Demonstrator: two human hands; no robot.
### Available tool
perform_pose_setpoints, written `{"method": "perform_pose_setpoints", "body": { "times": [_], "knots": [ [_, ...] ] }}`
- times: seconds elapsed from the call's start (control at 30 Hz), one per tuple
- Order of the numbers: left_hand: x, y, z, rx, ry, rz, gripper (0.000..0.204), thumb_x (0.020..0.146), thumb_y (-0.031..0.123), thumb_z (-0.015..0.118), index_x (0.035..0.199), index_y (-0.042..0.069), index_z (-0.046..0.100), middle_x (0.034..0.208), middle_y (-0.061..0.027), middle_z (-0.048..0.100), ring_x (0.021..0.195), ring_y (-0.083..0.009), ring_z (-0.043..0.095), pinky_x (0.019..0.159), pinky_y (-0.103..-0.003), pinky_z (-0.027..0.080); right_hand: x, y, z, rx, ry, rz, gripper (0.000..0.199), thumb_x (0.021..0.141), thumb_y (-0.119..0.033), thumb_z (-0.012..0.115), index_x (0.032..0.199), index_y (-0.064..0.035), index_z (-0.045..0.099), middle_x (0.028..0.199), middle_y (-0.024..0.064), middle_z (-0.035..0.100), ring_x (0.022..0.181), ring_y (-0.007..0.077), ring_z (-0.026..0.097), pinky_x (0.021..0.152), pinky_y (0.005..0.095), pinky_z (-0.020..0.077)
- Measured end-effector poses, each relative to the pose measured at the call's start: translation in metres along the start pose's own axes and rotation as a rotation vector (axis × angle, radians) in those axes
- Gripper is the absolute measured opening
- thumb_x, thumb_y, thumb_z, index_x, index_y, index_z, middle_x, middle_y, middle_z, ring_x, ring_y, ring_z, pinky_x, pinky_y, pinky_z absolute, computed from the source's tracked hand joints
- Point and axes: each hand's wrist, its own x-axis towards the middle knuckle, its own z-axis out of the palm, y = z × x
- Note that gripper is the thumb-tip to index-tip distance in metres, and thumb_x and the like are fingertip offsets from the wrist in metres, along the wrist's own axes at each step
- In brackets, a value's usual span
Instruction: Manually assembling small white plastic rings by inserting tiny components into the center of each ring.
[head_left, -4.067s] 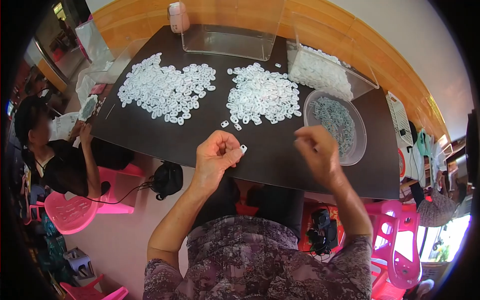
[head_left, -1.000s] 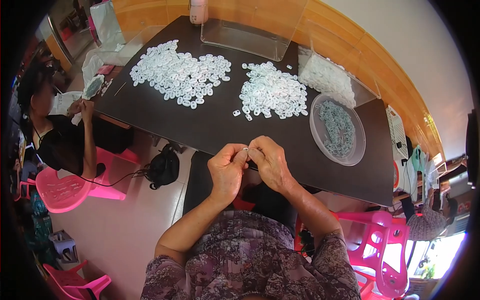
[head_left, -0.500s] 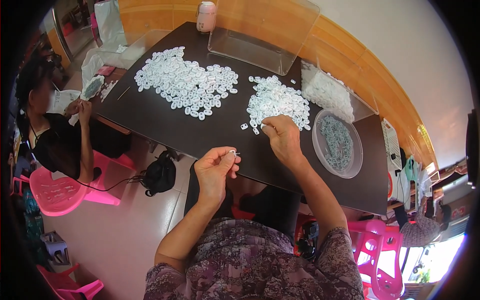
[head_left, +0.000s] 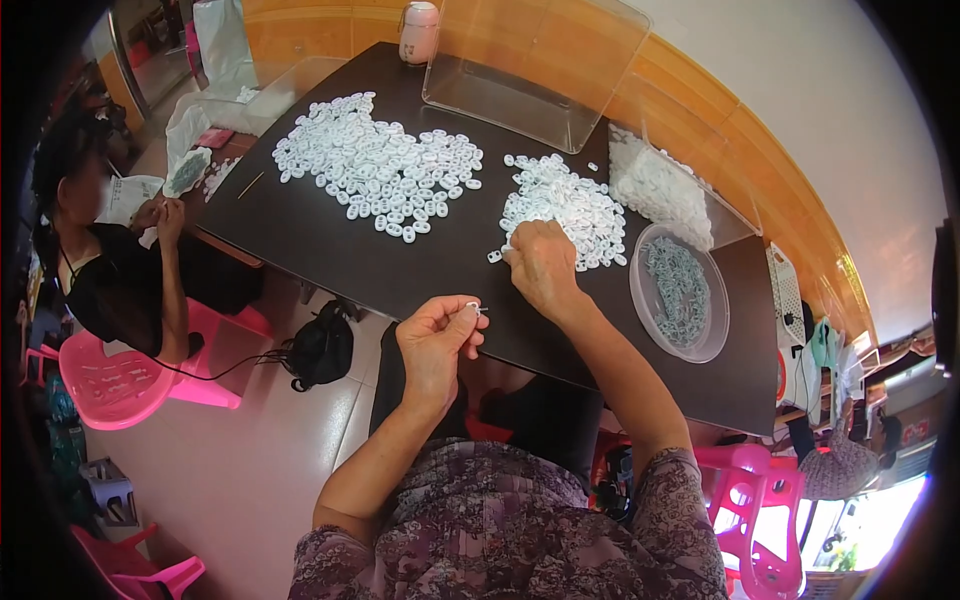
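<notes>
My left hand is raised near the front edge of the dark table and pinches a small white plastic piece between thumb and fingers. My right hand reaches forward and rests its fingers on the near edge of a heap of small white parts. A larger spread of white oval rings lies to the left of that heap. What the right fingers hold is hidden under the hand.
A round clear dish of grey-green pieces sits right of my right hand. Clear plastic boxes and a tray of white parts stand at the back. Another person sits at the left on a pink chair.
My hands were together a second ago; the right hand has since moved forward to the heap of white parts. The left hand stays raised with its small piece.
</notes>
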Motion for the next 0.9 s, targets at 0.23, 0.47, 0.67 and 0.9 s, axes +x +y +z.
{"method": "perform_pose_setpoints", "body": {
  "times": [0.23,0.47,0.67,0.9],
  "knots": [
    [-0.001,0.001,0.002,-0.009,0.004,0.027,0.011,0.087,0.005,0.058,0.093,-0.004,0.062,0.076,-0.008,0.063,0.058,-0.0087,0.054,0.049,-0.02,0.043,-0.012,-0.004,-0.019,0.472,-0.077,0.263,0.013,0.072,-0.002,0.067,0.084,0.0007,0.061,0.076,0.0075,0.061,0.069,0.0176,0.058,0.066,0.0275,0.0458],
    [-0.003,0.006,0.015,-0.028,-0.026,0.01,0.012,0.087,0.006,0.059,0.094,-0.004,0.061,0.076,-0.0095,0.063,0.059,-0.0104,0.056,0.051,-0.021,0.044,-0.034,-0.007,-0.049,1.202,-0.24,0.528,0.011,0.079,0.001,0.063,0.09,0.0021,0.063,0.081,0.0012,0.062,0.073,0.0062,0.055,0.067,0.0195,0.0446],
    [-0.002,0.003,0.027,-0.009,-0.036,0.114,0.011,0.087,0.006,0.058,0.092,-0.003,0.06,0.08,-0.0112,0.065,0.062,-0.0108,0.057,0.052,-0.022,0.044,-0.05,-0.008,-0.064,1.279,-0.324,0.533,0.015,0.08,-0.002,0.064,0.095,0.0025,0.063,0.086,0.0037,0.063,0.077,0.0077,0.056,0.071,0.0212,0.0447],
    [-0.011,-0.004,0.038,0.009,-0.095,0.072,0.008,0.087,0.004,0.058,0.092,-0.003,0.06,0.081,-0.0093,0.064,0.065,-0.0102,0.058,0.053,-0.02,0.044,-0.063,-0.016,-0.067,1.254,-0.267,0.577,0.012,0.081,-0.004,0.064,0.091,0.0019,0.062,0.082,0.0037,0.063,0.071,0.0061,0.056,0.063,0.0191,0.0434]
  ]
}}
